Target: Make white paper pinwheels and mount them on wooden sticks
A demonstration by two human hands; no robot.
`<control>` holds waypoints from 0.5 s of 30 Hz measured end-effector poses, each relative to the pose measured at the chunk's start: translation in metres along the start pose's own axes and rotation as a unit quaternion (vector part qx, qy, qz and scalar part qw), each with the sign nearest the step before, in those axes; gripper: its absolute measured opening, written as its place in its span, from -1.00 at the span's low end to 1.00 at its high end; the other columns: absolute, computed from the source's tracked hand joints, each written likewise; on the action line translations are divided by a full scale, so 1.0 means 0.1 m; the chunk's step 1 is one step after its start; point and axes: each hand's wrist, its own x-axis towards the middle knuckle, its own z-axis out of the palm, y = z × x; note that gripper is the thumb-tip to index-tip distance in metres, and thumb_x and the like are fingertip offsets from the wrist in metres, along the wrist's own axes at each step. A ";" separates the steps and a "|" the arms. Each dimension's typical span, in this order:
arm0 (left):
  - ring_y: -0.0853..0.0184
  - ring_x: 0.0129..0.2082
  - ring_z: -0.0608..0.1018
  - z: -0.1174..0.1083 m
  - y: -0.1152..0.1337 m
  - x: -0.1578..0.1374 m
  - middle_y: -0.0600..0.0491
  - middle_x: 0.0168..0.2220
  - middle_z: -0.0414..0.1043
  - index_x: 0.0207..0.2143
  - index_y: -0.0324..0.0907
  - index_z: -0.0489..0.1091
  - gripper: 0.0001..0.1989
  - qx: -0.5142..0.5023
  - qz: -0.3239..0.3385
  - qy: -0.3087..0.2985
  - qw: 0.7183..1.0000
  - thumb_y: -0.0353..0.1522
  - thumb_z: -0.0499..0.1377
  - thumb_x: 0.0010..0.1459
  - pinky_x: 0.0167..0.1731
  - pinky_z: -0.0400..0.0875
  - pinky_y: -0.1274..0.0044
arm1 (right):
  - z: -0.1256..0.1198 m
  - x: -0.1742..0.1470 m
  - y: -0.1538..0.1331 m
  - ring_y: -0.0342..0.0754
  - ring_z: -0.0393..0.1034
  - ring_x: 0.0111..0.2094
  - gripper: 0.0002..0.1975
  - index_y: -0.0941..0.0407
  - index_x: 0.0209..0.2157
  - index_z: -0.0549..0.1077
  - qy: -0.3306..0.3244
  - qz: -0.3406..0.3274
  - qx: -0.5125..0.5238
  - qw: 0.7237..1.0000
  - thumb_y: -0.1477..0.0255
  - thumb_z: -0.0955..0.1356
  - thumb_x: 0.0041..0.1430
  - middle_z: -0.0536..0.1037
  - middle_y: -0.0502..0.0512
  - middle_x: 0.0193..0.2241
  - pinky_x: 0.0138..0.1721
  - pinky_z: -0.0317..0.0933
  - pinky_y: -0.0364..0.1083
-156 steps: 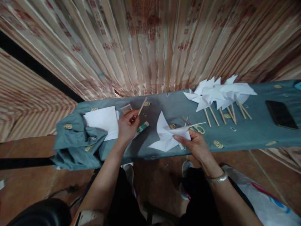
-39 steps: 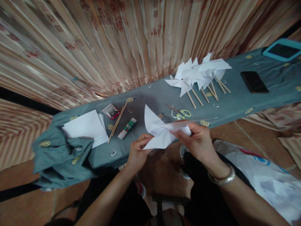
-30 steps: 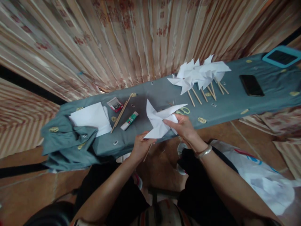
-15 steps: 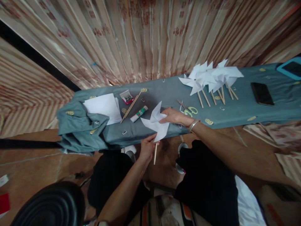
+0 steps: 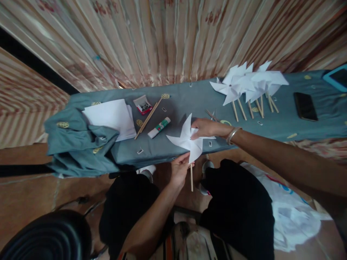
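Observation:
A white paper pinwheel (image 5: 187,141) on a thin wooden stick (image 5: 192,178) is held over the table's front edge. My left hand (image 5: 180,168) grips the stick just below the blades, and the stick's lower end hangs down past the fingers. My right hand (image 5: 206,128) pinches the pinwheel near its middle, thumb on the front; its other fingers are partly behind the blades. Just left of the pinwheel lies a white and green glue stick (image 5: 159,127). Scissors (image 5: 217,117) with light green handles are partly hidden behind my right hand.
Several finished pinwheels (image 5: 249,81) lie grouped at the back right, beside a dark phone (image 5: 305,106) and a blue-framed device (image 5: 336,76). On the left are white paper sheets (image 5: 108,117), an open box of small metal pins (image 5: 142,105) and loose sticks (image 5: 148,119). A black stool (image 5: 48,234) stands lower left.
The view has shifted slightly. Both hands keep hold of the pinwheel, whose blades have turned a little. My right thumb now presses nearer its centre.

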 end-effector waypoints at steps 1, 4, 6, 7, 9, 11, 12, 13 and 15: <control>0.48 -0.57 0.49 0.00 0.00 0.00 0.05 -0.48 0.59 -0.39 -0.23 0.61 -0.57 -0.005 0.002 -0.002 1.000 -0.44 0.50 -0.48 -0.44 0.42 0.58 | -0.02 0.01 0.00 -0.09 0.37 -0.49 -0.85 0.16 -0.54 0.57 0.003 0.001 -0.004 1.000 0.36 0.49 -0.16 0.52 -0.01 -0.57 -0.47 0.10 -0.15; 0.48 -0.59 0.49 -0.01 -0.01 -0.01 0.05 -0.49 0.57 -0.36 -0.25 0.60 -0.54 -0.013 0.000 -0.013 1.000 -0.33 0.51 -0.44 -0.47 0.40 0.59 | -0.06 0.05 0.01 -0.09 0.35 -0.50 -0.84 0.14 -0.55 0.56 -0.005 0.014 0.002 1.000 0.35 0.51 -0.20 0.51 -0.01 -0.58 -0.47 0.10 -0.13; 0.47 -0.61 0.48 -0.02 -0.01 -0.03 0.03 -0.50 0.56 -0.34 -0.27 0.58 -0.51 0.001 -0.010 -0.030 1.000 -0.23 0.50 -0.39 -0.52 0.37 0.59 | -0.08 0.09 0.03 -0.10 0.31 -0.52 -0.84 0.14 -0.58 0.54 -0.024 0.023 0.016 0.999 0.36 0.52 -0.21 0.49 -0.01 -0.60 -0.48 0.08 -0.12; 0.46 -0.63 0.48 -0.02 -0.01 -0.04 0.02 -0.52 0.55 -0.35 -0.28 0.57 -0.50 0.011 -0.016 -0.042 0.999 -0.17 0.49 -0.37 -0.55 0.35 0.59 | -0.08 0.11 0.04 -0.11 0.29 -0.53 -0.84 0.15 -0.60 0.53 -0.036 0.025 0.025 0.999 0.36 0.52 -0.22 0.48 -0.02 -0.62 -0.48 0.07 -0.12; 0.46 -0.67 0.45 -0.02 -0.01 -0.06 0.02 -0.58 0.51 -0.44 -0.29 0.53 -0.50 0.032 -0.022 -0.064 0.997 -0.08 0.46 -0.34 -0.61 0.30 0.61 | -0.08 0.14 0.07 -0.13 0.24 -0.55 -0.84 0.15 -0.61 0.52 -0.052 0.022 0.046 0.997 0.37 0.51 -0.23 0.46 -0.02 -0.63 -0.49 0.05 -0.12; 0.48 -0.71 0.42 -0.01 -0.01 -0.06 0.05 -0.63 0.46 -0.52 -0.28 0.50 -0.49 0.045 -0.022 -0.075 0.996 -0.02 0.44 -0.34 -0.65 0.24 0.62 | -0.07 0.16 0.09 -0.14 0.21 -0.56 -0.83 0.15 -0.60 0.52 -0.060 0.015 0.059 0.996 0.35 0.50 -0.24 0.46 -0.02 -0.62 -0.51 0.03 -0.12; 0.48 -0.72 0.41 -0.01 -0.01 -0.06 0.07 -0.64 0.44 -0.54 -0.28 0.48 -0.49 0.049 -0.020 -0.077 0.996 -0.01 0.43 -0.34 -0.67 0.23 0.62 | -0.07 0.17 0.09 -0.14 0.20 -0.55 -0.81 0.15 -0.58 0.53 -0.061 0.012 0.063 0.996 0.33 0.50 -0.24 0.47 -0.02 -0.61 -0.51 0.03 -0.12; 0.48 -0.73 0.40 0.00 -0.01 -0.05 0.08 -0.65 0.43 -0.54 -0.28 0.48 -0.48 0.053 -0.018 -0.076 0.996 0.00 0.43 -0.35 -0.68 0.22 0.62 | -0.07 0.17 0.10 -0.14 0.21 -0.54 -0.79 0.15 -0.55 0.54 -0.064 0.008 0.066 0.996 0.31 0.49 -0.25 0.49 -0.01 -0.59 -0.50 0.04 -0.13; 0.49 -0.75 0.37 0.01 -0.02 -0.04 0.10 -0.66 0.41 -0.53 -0.27 0.48 -0.48 0.059 -0.015 -0.071 0.996 0.00 0.42 -0.36 -0.69 0.20 0.61 | -0.07 0.18 0.10 -0.12 0.25 -0.51 -0.75 0.16 -0.48 0.56 -0.081 0.001 0.066 0.995 0.30 0.49 -0.25 0.53 0.00 -0.54 -0.47 0.09 -0.13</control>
